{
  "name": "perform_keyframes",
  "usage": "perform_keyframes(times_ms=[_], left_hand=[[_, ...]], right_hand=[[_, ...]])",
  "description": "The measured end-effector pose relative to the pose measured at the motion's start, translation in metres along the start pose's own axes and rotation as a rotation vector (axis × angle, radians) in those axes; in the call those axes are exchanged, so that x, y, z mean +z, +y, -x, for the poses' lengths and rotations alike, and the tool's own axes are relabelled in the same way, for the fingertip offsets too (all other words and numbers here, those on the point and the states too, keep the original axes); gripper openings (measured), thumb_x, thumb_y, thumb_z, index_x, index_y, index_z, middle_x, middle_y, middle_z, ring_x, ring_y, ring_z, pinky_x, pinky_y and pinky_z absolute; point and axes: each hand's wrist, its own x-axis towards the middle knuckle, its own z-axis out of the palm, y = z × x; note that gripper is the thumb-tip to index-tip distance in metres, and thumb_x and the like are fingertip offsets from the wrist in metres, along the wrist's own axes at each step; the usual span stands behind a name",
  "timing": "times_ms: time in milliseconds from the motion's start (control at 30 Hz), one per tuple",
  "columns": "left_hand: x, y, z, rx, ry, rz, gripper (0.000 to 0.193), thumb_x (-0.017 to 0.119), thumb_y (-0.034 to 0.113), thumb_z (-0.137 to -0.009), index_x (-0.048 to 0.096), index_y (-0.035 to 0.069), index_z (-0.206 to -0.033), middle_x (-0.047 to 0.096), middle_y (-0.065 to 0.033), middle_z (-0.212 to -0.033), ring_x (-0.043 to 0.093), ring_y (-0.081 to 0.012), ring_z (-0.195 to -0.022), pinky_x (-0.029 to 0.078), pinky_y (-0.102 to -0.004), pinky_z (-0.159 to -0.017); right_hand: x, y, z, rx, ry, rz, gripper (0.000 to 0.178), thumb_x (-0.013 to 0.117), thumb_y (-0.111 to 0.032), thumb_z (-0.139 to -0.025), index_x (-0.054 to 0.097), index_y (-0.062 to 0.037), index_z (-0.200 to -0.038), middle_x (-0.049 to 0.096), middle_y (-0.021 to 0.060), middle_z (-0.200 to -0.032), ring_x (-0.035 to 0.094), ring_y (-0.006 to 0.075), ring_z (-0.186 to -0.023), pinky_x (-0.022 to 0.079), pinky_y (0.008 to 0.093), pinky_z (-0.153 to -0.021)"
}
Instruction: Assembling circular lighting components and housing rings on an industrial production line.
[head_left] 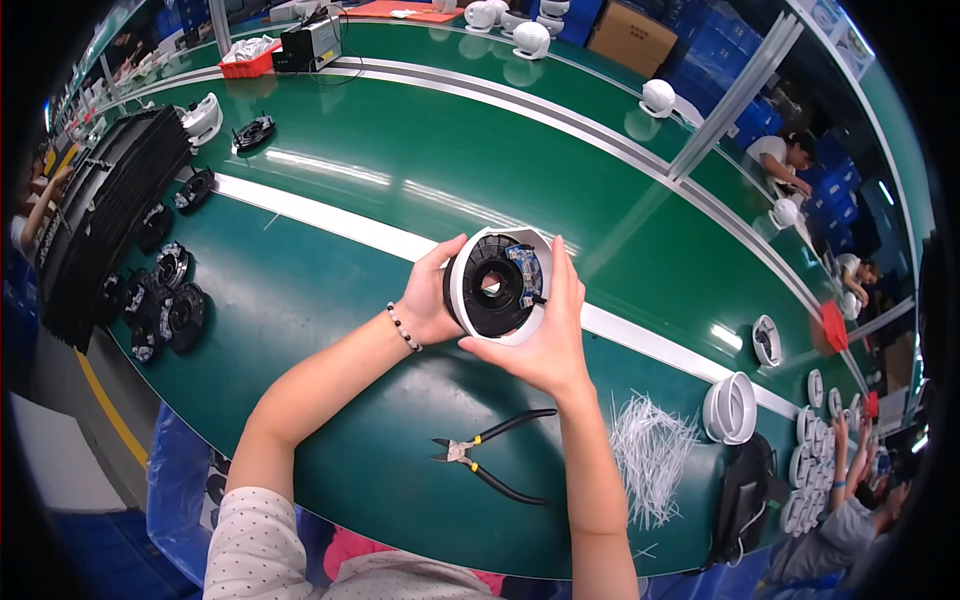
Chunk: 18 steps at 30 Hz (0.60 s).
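Between my two hands, above the green workbench, is a round white plastic housing (pixel 459 287) with a black disc-shaped insert (pixel 490 313) inside it. A small blue circuit board (pixel 524 272) sits at the insert's right side, and a hole opens at its centre. My left hand (pixel 430 300) wraps around the housing's left side. My right hand (pixel 555 340) grips the right side, fingers along the rim and thumb underneath. Below them on the bench lies a pair of cutting pliers (pixel 458 451) with black and yellow handles, jaws apart, touched by neither hand.
Several black round assemblies (pixel 183 310) lie at left beside a black corrugated stack (pixel 110 215). Right of my right forearm are a pile of thin white strips (pixel 650 455), white rings (pixel 730 408) and a black device (pixel 742 500). A metal post (pixel 735 95) stands beyond; other people work at right.
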Motion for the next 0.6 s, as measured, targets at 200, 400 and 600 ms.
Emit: perform_keyframes(times_ms=[200, 400, 600], left_hand=[[0.009, -0.005, 0.004, 0.057, 0.078, -0.107, 0.058, 0.021, 0.048, -0.089, 0.043, 0.003, -0.118, 0.050, -0.0122, -0.113, 0.050, -0.0228, -0.102, 0.041, -0.0379, -0.090], [0.011, -0.003, 0.005, -0.033, 0.027, -0.187, 0.086, 0.012, 0.070, -0.077, 0.034, 0.005, -0.126, 0.041, -0.0133, -0.123, 0.041, -0.0249, -0.114, 0.034, -0.0388, -0.096], [0.002, 0.003, 0.009, -0.079, 0.037, -0.245, 0.075, 0.014, 0.063, -0.082, 0.035, 0.005, -0.126, 0.043, -0.0126, -0.122, 0.042, -0.0232, -0.113, 0.035, -0.0378, -0.096]], right_hand=[[0.006, 0.000, 0.000, -0.045, 0.000, 0.119, 0.116, 0.082, -0.029, -0.040, 0.014, 0.0044, -0.129, 0.023, 0.0240, -0.124, 0.027, 0.0395, -0.113, 0.028, 0.0461, -0.093], [0.000, 0.000, -0.002, -0.013, -0.078, 0.133, 0.119, 0.083, -0.030, -0.038, 0.014, 0.0048, -0.128, 0.023, 0.0240, -0.125, 0.026, 0.0397, -0.114, 0.028, 0.0458, -0.095], [0.006, 0.006, -0.006, -0.079, -0.187, 0.066, 0.122, 0.082, -0.032, -0.036, 0.011, 0.0042, -0.129, 0.023, 0.0232, -0.129, 0.025, 0.0369, -0.120, 0.024, 0.0417, -0.101]])
